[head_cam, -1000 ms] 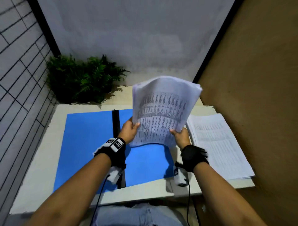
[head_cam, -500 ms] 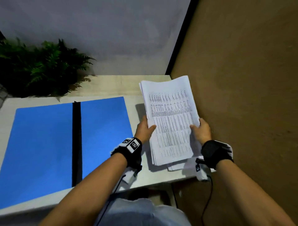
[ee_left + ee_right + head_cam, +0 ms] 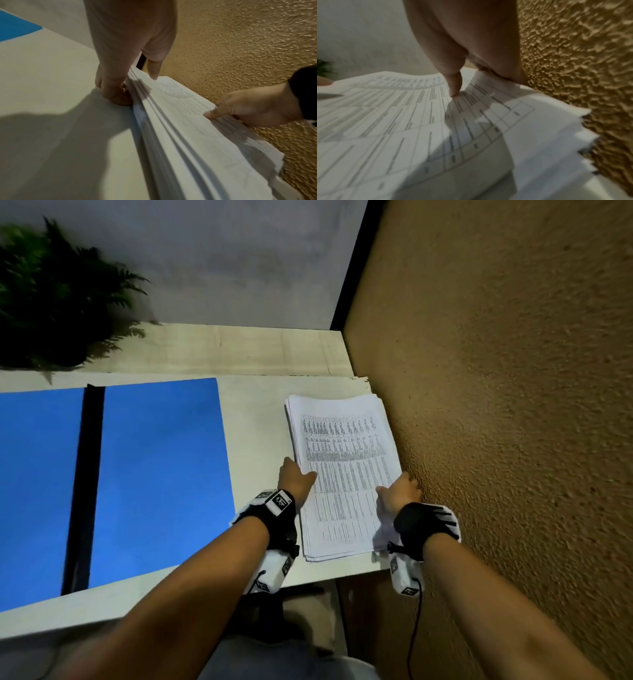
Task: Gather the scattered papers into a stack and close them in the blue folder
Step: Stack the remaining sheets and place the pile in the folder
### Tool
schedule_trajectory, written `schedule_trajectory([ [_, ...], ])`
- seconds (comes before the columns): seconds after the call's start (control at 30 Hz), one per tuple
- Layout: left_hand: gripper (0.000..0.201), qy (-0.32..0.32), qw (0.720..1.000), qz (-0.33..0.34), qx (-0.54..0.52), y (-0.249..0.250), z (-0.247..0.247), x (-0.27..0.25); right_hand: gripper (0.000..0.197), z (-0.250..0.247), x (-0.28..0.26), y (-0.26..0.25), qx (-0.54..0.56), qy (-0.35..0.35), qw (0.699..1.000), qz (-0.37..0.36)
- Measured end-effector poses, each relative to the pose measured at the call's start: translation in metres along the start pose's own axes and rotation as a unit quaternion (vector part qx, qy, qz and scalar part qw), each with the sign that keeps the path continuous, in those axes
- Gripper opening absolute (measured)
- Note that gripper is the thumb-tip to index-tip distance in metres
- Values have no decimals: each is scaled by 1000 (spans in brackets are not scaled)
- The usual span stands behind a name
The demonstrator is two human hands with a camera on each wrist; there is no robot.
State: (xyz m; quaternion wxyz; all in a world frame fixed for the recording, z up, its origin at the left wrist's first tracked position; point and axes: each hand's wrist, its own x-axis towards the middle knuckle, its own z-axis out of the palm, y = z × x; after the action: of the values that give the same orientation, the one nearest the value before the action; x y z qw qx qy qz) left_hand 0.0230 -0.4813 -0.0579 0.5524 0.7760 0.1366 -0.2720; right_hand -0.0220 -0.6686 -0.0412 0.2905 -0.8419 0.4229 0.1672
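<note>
The stack of printed papers [image 3: 342, 467] lies flat on the right end of the white table [image 3: 253, 422], its edges slightly uneven. My left hand [image 3: 296, 479] grips the stack's left edge; in the left wrist view the thumb lies on top and the fingers [image 3: 116, 94] curl under the sheets [image 3: 180, 128]. My right hand [image 3: 399, 491] grips the right edge, with the thumb [image 3: 453, 86] pressing on the top sheet [image 3: 419, 121] and its fingers hidden below. The blue folder [image 3: 154, 474] lies open to the left, its black spine [image 3: 84, 484] facing up.
A rough brown wall [image 3: 496, 405] runs right beside the stack's right edge. A green plant [image 3: 51, 302] stands at the back left on a raised ledge [image 3: 239, 347]. A strip of bare table separates folder and stack.
The sheets I held upright over the folder have moved right and down onto the pile at the table's right end. Both hands still grip them; my head turned right.
</note>
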Motion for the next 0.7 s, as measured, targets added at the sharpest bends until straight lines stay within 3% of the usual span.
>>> schedule_trajectory([
  [0.1, 64, -19, 1000, -17, -7, -4, 4, 11, 71, 6, 6, 6, 19, -10, 1000, -14],
  [0.23, 71, -39, 999, 1, -21, -13, 4, 12, 55, 13, 10, 10, 142, -34, 989, -7],
  [0.37, 59, -25, 997, 77, -16, -13, -14, 0, 47, 0, -12, 0, 312, -127, 941, -10],
  [0.57, 46, 3, 965, 225, -132, 35, -77, -42, 46, -31, -58, -48, 427, -142, 875, -179],
  [0.7, 35, 66, 941, 291, -162, 64, -134, -63, 36, -35, -84, -101, 436, -127, 852, -260],
])
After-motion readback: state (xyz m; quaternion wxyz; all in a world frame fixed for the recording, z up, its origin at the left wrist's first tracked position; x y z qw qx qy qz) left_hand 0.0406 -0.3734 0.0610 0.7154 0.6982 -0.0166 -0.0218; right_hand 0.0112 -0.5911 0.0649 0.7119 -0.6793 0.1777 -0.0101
